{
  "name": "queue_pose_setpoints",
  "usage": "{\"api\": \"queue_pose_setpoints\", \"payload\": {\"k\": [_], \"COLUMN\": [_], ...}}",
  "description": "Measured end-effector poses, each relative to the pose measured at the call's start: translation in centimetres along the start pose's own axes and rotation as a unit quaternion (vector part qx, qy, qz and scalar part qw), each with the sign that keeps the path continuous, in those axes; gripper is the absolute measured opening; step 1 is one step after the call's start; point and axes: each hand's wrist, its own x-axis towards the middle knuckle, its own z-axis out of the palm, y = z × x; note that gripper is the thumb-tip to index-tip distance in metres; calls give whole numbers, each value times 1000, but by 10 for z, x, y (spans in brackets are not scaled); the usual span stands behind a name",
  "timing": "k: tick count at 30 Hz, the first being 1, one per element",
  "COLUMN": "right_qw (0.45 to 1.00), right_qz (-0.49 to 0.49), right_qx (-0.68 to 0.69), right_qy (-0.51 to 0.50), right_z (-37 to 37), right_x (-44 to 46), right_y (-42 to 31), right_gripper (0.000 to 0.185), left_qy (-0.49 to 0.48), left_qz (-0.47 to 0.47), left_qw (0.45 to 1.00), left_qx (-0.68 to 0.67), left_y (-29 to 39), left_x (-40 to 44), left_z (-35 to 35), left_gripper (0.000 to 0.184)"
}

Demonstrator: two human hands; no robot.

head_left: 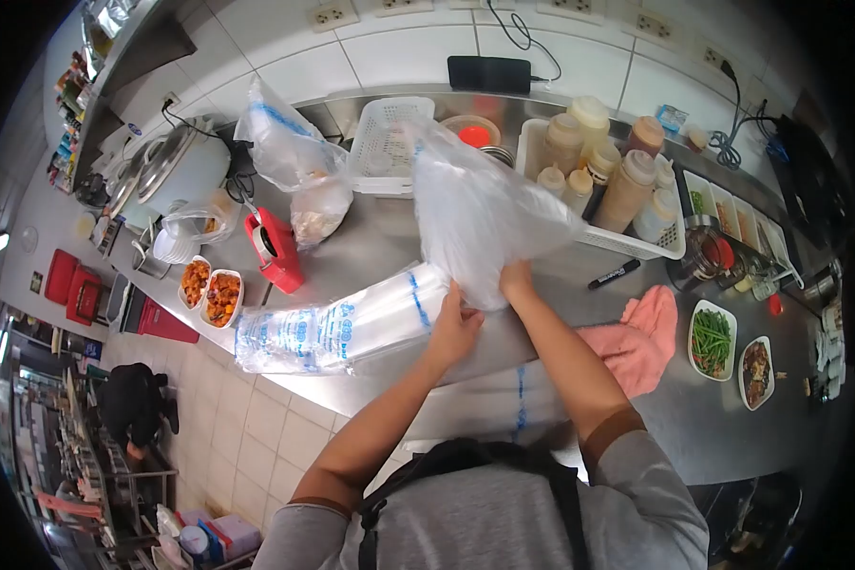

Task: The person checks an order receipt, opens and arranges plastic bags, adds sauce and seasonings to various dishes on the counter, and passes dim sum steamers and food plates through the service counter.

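Observation:
A large clear plastic bag (489, 204) stands puffed up over the steel counter, its lower end at my hands. My right hand (516, 283) is closed round the bag's lower right edge. Beside it, my left hand (455, 326) is pinched at the bag's lower left, where it meets a stack of flat plastic bags (351, 318) with blue print. The stack lies along the counter's front edge. Another flat clear bag with a blue print strip (521, 399) lies below my forearms. A pink cloth (648, 332) rests right of my right forearm.
Sauce bottles (627, 190) fill a white basket at the back. Left are a red tape dispenser (274, 252), two food trays (223, 297) and a rice cooker (185, 171). Green beans (712, 340), a meat dish (757, 372) and a marker (614, 275) lie right. A person (133, 408) bends down far left.

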Motion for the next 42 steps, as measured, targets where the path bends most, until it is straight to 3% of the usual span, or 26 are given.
{"api": "queue_pose_setpoints", "payload": {"k": [3,6,7,10,13,15,19,21,22,24,25,26,27,28,30,31,32,33,34,35,36,37,38,39,41,42], "right_qw": [970,899,917,943,920,901,940,972,980,990,991,993,977,943,922,943,960,968,974,950,972,975,972,967,971,971], "right_qz": [1,18,-15,-131,-177,-278,-207,-144,-111,-95,-85,-104,-124,-147,-129,-112,-96,-115,-133,-243,-217,-218,-219,-217,-230,-233], "right_qx": [236,436,395,268,91,-144,-61,15,70,95,107,-20,-148,-270,-343,-284,-225,-185,-147,-129,-8,14,43,73,30,9], "right_qy": [59,-35,-56,-148,-336,-301,-263,-185,-147,-43,10,51,90,125,125,132,133,123,112,150,92,42,79,116,65,41], "right_z": [35,12,2,-49,-113,-143,-132,-132,-133,-149,-156,-163,-172,-179,-166,-154,-141,-126,-107,-86,-70,-58,-43,-34,-41,-43], "right_x": [43,25,11,-49,-119,-167,-198,-205,-206,-209,-210,-212,-217,-222,-231,-233,-233,-237,-242,-243,-249,-252,-258,-260,-254,-253], "right_y": [4,-24,-24,8,41,21,37,25,25,15,12,18,31,42,71,90,103,104,98,89,75,65,54,46,36,33], "right_gripper": [43,42,42,48,55,44,29,23,35,41,45,46,48,50,38,31,25,20,15,13,10,9,10,11,14,16], "left_qy": [21,57,71,-14,-109,-144,-161,-154,-151,-37,-30,22,42,114,205,90,92,-23,-89,-193,-183,-141,-99,-143,-236,-217], "left_qz": [-11,-2,-1,103,53,61,123,38,-5,63,-21,38,7,118,210,133,225,185,265,227,240,337,430,385,287,288], "left_qw": [994,992,992,975,899,895,906,949,963,949,926,924,909,839,785,884,859,869,885,866,838,826,804,825,855,868], "left_qx": [-105,-112,-103,196,422,419,372,273,222,308,375,381,416,518,546,438,451,458,371,402,455,428,398,389,361,342], "left_y": [9,27,30,43,68,58,29,32,43,71,81,100,108,110,99,112,78,97,59,76,80,53,30,33,40,37], "left_x": [5,-9,-20,-58,-108,-127,-127,-117,-108,-85,-68,-62,-53,-53,-46,-47,-45,-58,-61,-79,-101,-109,-108,-102,-95,-99], "left_z": [-3,-7,-8,-28,-40,-43,-37,-50,-62,-99,-124,-147,-167,-177,-166,-149,-116,-80,-40,-12,8,27,35,26,-2,-12], "left_gripper": [85,84,84,85,66,47,18,19,20,22,26,28,36,46,58,68,63,60,51,48,43,39,36,33,27,26]}}
